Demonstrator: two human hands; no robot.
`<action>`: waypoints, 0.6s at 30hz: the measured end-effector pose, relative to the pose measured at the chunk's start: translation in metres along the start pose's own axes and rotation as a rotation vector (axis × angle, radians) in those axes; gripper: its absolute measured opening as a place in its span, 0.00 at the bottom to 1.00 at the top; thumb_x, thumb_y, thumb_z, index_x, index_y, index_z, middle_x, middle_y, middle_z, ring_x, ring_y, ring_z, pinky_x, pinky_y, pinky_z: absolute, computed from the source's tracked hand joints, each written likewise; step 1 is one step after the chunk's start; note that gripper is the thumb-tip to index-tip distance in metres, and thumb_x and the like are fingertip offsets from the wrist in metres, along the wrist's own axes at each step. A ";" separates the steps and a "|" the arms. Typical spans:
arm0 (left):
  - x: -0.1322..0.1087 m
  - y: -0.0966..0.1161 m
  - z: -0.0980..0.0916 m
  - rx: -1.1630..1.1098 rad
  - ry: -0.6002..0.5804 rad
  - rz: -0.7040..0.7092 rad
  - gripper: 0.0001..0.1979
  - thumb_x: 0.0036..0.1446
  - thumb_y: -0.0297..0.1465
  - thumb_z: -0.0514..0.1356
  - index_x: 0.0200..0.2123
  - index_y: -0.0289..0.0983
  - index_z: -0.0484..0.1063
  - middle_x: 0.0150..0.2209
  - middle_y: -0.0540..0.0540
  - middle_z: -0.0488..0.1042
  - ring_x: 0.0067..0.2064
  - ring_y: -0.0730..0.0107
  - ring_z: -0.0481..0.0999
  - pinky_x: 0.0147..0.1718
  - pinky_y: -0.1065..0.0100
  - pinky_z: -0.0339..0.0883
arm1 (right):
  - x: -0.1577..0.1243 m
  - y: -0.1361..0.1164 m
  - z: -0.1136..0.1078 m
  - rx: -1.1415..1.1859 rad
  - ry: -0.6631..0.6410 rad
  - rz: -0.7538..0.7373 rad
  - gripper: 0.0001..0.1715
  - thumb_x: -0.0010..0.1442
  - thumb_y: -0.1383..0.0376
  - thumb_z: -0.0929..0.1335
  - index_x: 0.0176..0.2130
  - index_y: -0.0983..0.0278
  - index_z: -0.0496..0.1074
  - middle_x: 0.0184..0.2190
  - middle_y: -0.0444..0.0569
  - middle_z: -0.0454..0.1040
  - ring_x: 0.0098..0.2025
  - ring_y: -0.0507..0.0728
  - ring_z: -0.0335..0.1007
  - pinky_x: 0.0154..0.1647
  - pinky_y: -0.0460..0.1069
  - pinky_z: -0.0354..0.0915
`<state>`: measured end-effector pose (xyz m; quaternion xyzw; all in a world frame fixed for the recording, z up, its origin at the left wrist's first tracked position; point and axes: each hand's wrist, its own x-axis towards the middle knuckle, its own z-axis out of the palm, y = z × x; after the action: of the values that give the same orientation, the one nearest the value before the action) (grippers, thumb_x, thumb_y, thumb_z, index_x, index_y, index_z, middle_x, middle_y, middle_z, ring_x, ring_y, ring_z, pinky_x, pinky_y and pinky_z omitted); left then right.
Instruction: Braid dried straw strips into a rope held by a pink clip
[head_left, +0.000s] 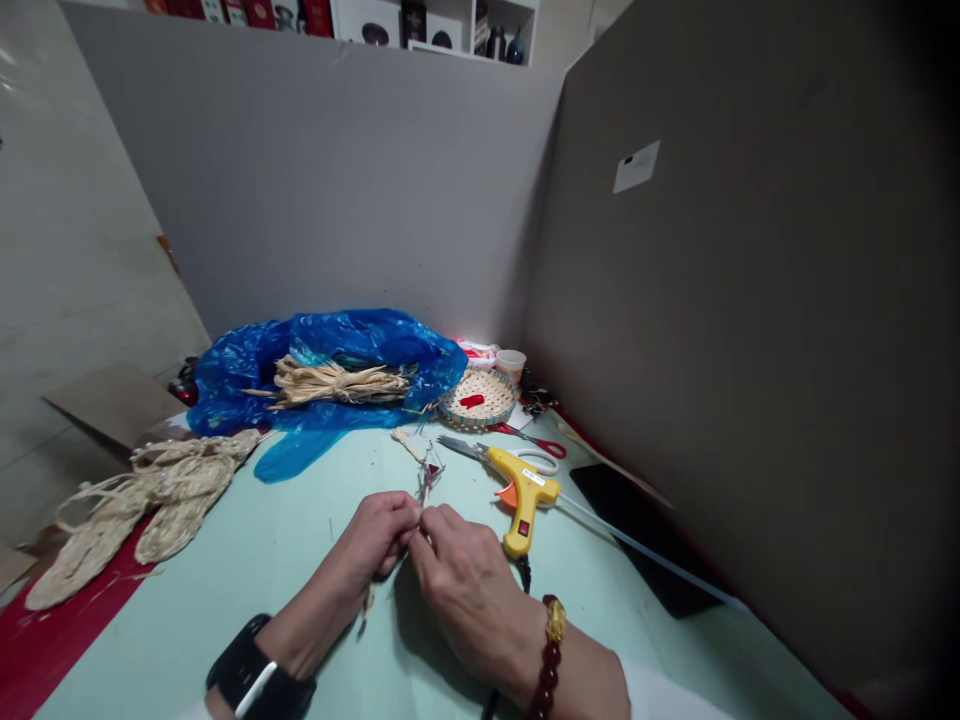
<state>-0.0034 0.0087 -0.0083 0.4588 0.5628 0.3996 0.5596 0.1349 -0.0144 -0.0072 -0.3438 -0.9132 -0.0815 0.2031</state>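
My left hand (pixel 384 532) and my right hand (pixel 469 575) meet over the table, fingertips pinched together on a thin straw strand (pixel 427 495). At its far end is a small dark red piece (pixel 430 473) with fine wiry bits around it. A pale tail (pixel 367 607) hangs below my left hand; whether it belongs to the same strand is hidden by the fingers. Right of the hands lies a yellow glue gun (pixel 534 490) with a long clear glue stick (pixel 645 550) in its back. Beyond it are grey-handled scissors (pixel 540 461).
A blue plastic bag (pixel 352 335) holds a bundle of dried husk strips (pixel 330 382). Woven straw sandals (pixel 180 490) lie at left. A round woven basket (pixel 491 400), red-handled scissors (pixel 551 447) and a paper cup (pixel 511 362) stand behind. A black flat object (pixel 637 540) lies beside the right partition (pixel 712 300).
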 end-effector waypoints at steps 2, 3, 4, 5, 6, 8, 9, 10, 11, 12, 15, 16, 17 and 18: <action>-0.001 -0.001 -0.002 -0.019 -0.013 -0.009 0.10 0.44 0.36 0.60 0.20 0.38 0.62 0.13 0.61 0.55 0.14 0.84 0.47 0.14 0.75 0.37 | 0.000 -0.001 0.002 -0.014 -0.018 -0.059 0.09 0.60 0.76 0.62 0.40 0.69 0.70 0.38 0.54 0.71 0.38 0.60 0.64 0.28 0.52 0.60; 0.000 -0.001 -0.004 -0.023 -0.015 -0.015 0.11 0.43 0.36 0.60 0.20 0.37 0.62 0.12 0.61 0.55 0.13 0.84 0.47 0.14 0.75 0.36 | 0.001 0.000 0.002 -0.001 -0.028 -0.062 0.09 0.60 0.75 0.62 0.39 0.69 0.69 0.38 0.54 0.71 0.38 0.60 0.64 0.29 0.52 0.61; 0.000 -0.001 -0.005 -0.025 -0.017 -0.022 0.11 0.42 0.37 0.61 0.20 0.37 0.63 0.12 0.61 0.55 0.13 0.85 0.47 0.14 0.75 0.35 | 0.001 0.000 0.000 0.021 -0.036 -0.048 0.09 0.59 0.75 0.63 0.40 0.69 0.69 0.39 0.54 0.71 0.39 0.60 0.64 0.31 0.53 0.62; 0.000 -0.002 -0.006 -0.027 -0.017 -0.029 0.12 0.42 0.37 0.61 0.20 0.38 0.63 0.12 0.61 0.56 0.12 0.85 0.47 0.14 0.75 0.34 | 0.002 0.001 -0.001 0.050 -0.041 -0.017 0.09 0.58 0.74 0.64 0.40 0.68 0.69 0.39 0.54 0.70 0.39 0.61 0.63 0.33 0.53 0.63; 0.001 -0.002 -0.006 -0.030 -0.018 -0.036 0.12 0.42 0.38 0.62 0.20 0.38 0.62 0.11 0.61 0.55 0.12 0.86 0.46 0.13 0.75 0.34 | 0.003 0.003 -0.003 0.085 -0.039 0.030 0.10 0.56 0.72 0.64 0.40 0.68 0.68 0.39 0.54 0.70 0.40 0.61 0.63 0.35 0.54 0.64; 0.002 -0.002 -0.007 -0.036 -0.020 -0.051 0.14 0.42 0.39 0.62 0.19 0.38 0.60 0.12 0.61 0.55 0.12 0.87 0.45 0.13 0.76 0.33 | 0.005 0.006 -0.008 0.170 -0.015 0.161 0.12 0.55 0.71 0.65 0.42 0.68 0.68 0.41 0.55 0.70 0.42 0.62 0.63 0.41 0.55 0.64; 0.002 -0.001 -0.007 -0.036 -0.022 -0.060 0.15 0.42 0.40 0.62 0.19 0.38 0.60 0.12 0.61 0.55 0.12 0.87 0.44 0.13 0.76 0.33 | 0.007 0.008 -0.010 0.213 -0.009 0.228 0.14 0.55 0.71 0.64 0.43 0.69 0.67 0.42 0.55 0.70 0.44 0.62 0.63 0.43 0.55 0.63; 0.002 -0.001 -0.007 -0.033 -0.025 -0.067 0.15 0.42 0.40 0.62 0.19 0.38 0.60 0.13 0.61 0.55 0.12 0.87 0.45 0.13 0.77 0.33 | 0.008 0.009 -0.011 0.254 -0.015 0.287 0.14 0.56 0.71 0.62 0.45 0.69 0.66 0.43 0.56 0.70 0.44 0.62 0.64 0.44 0.55 0.63; 0.003 -0.001 -0.008 -0.027 -0.030 -0.075 0.16 0.41 0.41 0.63 0.19 0.38 0.61 0.13 0.61 0.55 0.12 0.87 0.45 0.13 0.77 0.33 | 0.008 0.011 -0.012 0.289 -0.035 0.330 0.14 0.58 0.71 0.61 0.45 0.69 0.66 0.42 0.57 0.71 0.43 0.62 0.66 0.42 0.54 0.64; 0.003 -0.002 -0.008 -0.021 -0.034 -0.079 0.16 0.41 0.41 0.64 0.20 0.38 0.61 0.13 0.61 0.55 0.12 0.87 0.45 0.14 0.77 0.33 | 0.009 0.011 -0.011 0.313 -0.067 0.353 0.14 0.59 0.71 0.60 0.45 0.69 0.66 0.40 0.57 0.72 0.41 0.61 0.68 0.38 0.53 0.64; 0.008 -0.007 -0.010 -0.004 -0.041 -0.077 0.18 0.40 0.43 0.65 0.20 0.37 0.62 0.12 0.62 0.54 0.12 0.87 0.45 0.14 0.78 0.33 | 0.010 0.013 -0.009 0.325 -0.145 0.354 0.11 0.57 0.71 0.61 0.41 0.68 0.66 0.33 0.55 0.75 0.32 0.60 0.72 0.27 0.50 0.60; 0.010 -0.009 -0.011 0.002 -0.041 -0.078 0.18 0.39 0.43 0.65 0.20 0.37 0.63 0.12 0.61 0.55 0.13 0.87 0.45 0.14 0.78 0.33 | 0.010 0.013 -0.008 0.318 -0.149 0.352 0.12 0.55 0.72 0.62 0.41 0.67 0.66 0.32 0.54 0.76 0.30 0.60 0.72 0.25 0.49 0.58; 0.012 -0.012 -0.012 0.008 -0.046 -0.080 0.18 0.39 0.43 0.66 0.21 0.37 0.63 0.12 0.61 0.55 0.13 0.87 0.45 0.14 0.78 0.34 | 0.010 0.013 -0.007 0.311 -0.150 0.353 0.13 0.54 0.72 0.62 0.41 0.67 0.66 0.32 0.54 0.76 0.30 0.60 0.73 0.24 0.49 0.57; 0.014 -0.015 -0.013 0.010 -0.047 -0.080 0.19 0.38 0.44 0.66 0.21 0.37 0.63 0.12 0.61 0.55 0.12 0.86 0.45 0.14 0.78 0.34 | 0.010 0.014 -0.006 0.304 -0.150 0.353 0.13 0.53 0.72 0.62 0.41 0.67 0.66 0.32 0.55 0.77 0.29 0.60 0.73 0.23 0.49 0.56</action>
<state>-0.0171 0.0196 -0.0257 0.4478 0.5694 0.3631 0.5860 0.1391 -0.0002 0.0028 -0.4685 -0.8533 0.1196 0.1952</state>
